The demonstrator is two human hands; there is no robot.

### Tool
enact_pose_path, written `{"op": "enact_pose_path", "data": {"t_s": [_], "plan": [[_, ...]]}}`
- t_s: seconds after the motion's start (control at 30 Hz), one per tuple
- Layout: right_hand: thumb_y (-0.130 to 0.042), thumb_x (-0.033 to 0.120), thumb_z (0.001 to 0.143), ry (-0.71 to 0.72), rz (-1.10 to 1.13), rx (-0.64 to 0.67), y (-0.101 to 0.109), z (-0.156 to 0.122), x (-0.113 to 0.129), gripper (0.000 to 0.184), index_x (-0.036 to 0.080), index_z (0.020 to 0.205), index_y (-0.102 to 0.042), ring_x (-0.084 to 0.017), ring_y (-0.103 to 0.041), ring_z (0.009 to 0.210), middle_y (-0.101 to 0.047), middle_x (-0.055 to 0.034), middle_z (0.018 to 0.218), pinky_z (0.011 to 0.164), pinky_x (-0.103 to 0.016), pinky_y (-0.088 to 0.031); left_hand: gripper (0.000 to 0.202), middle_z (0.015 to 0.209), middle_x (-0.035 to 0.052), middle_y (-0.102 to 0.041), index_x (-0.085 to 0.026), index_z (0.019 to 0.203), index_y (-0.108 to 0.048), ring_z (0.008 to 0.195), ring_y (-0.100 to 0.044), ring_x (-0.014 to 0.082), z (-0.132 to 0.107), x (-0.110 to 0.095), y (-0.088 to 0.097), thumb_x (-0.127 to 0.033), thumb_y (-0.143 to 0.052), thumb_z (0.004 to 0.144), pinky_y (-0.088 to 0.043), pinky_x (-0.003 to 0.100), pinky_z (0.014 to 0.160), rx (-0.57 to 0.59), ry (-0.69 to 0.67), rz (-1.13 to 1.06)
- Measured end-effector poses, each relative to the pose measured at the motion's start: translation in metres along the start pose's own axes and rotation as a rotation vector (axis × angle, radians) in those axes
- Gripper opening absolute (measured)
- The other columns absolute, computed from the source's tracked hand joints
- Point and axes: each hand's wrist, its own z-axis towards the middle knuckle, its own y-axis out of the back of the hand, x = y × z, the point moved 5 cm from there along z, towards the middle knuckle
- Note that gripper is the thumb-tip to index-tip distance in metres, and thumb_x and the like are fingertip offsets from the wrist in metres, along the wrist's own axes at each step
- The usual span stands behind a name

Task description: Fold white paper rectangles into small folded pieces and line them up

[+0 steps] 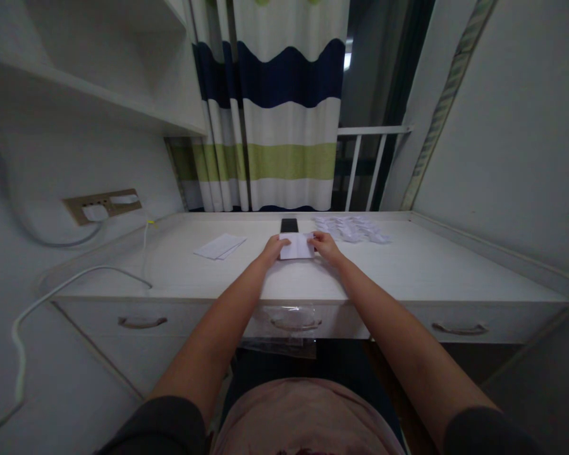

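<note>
A small white sheet of paper [296,248] with a faint crease down its middle is held up between both hands, over the front half of the desk. My left hand [274,248] pinches its left edge, thumb on the near face. At the right edge, my right hand [326,246] grips it the same way. Just behind the paper lies a dark phone-like rectangle [289,225], its lower part hidden. Several folded white paper pieces [353,229] are spread out beyond my right hand. To the left rest a few flat white sheets [220,246], slightly fanned.
The white desk [431,265] has drawers with metal handles in front. Clear plastic [291,313] hangs over the middle drawer. A white cable [90,270] crosses the left end, below a wall socket [102,207]. A striped curtain [289,126] hangs behind, and a shelf juts out upper left.
</note>
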Motion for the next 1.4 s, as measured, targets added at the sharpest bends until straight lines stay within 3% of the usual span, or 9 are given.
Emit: {"op": "enact_pose_path", "data": {"t_s": [0.17,0.8,1.0,1.2,1.4], "plan": [[-0.057,0.028,0.059,-0.007,0.000,0.073,-0.007,-0.003,0.002,0.014,0.016,0.066,-0.057,-0.010,-0.045,0.050,-0.050,0.0035,0.052,0.049,-0.022,-0.037,0.027,0.067,0.0044,-0.067,-0.012,0.074,-0.067,0.061,-0.058,0.0153,-0.005,-0.009,0.003,-0.030,-0.071,0.055,-0.044,0.026,0.060,-0.078,-0.062,0.035],[-0.058,0.032,0.059,0.019,-0.055,0.102,-0.010,-0.007,0.006,0.016,0.018,0.056,-0.049,-0.008,-0.039,0.045,-0.044,0.0057,0.046,0.044,-0.021,-0.030,0.009,0.055,0.0023,-0.062,-0.013,0.061,-0.068,0.053,-0.052,0.0125,-0.004,-0.011,0.008,-0.021,-0.067,0.056,-0.037,0.022,0.052,-0.143,-0.116,0.247],[-0.062,0.033,0.059,0.021,-0.075,0.110,-0.011,-0.009,0.010,0.020,0.018,0.055,-0.049,-0.008,-0.039,0.046,-0.044,0.0049,0.046,0.043,-0.021,-0.029,0.008,0.053,0.0018,-0.060,-0.014,0.056,-0.065,0.052,-0.051,0.0128,-0.002,-0.009,0.007,-0.020,-0.069,0.053,-0.037,0.023,0.052,-0.138,-0.112,0.214],[-0.071,0.037,0.054,0.002,-0.077,0.114,-0.012,-0.009,0.011,0.026,0.017,0.058,-0.055,-0.011,-0.045,0.048,-0.049,0.0035,0.048,0.046,-0.023,-0.034,0.007,0.056,0.0025,-0.062,-0.014,0.056,-0.065,0.058,-0.055,0.0144,-0.003,-0.010,0.006,-0.020,-0.068,0.056,-0.041,0.024,0.057,-0.133,-0.136,0.272],[-0.062,0.028,0.067,0.141,-0.231,0.025,-0.011,-0.008,0.015,0.019,0.017,0.080,-0.069,-0.015,-0.053,0.058,-0.064,-0.0015,0.063,0.056,-0.027,-0.041,0.008,0.058,0.0037,-0.063,-0.013,0.060,-0.066,0.056,-0.055,0.0151,-0.001,-0.004,0.009,-0.021,-0.066,0.058,-0.041,0.026,0.057,-0.149,-0.059,0.216]]}}
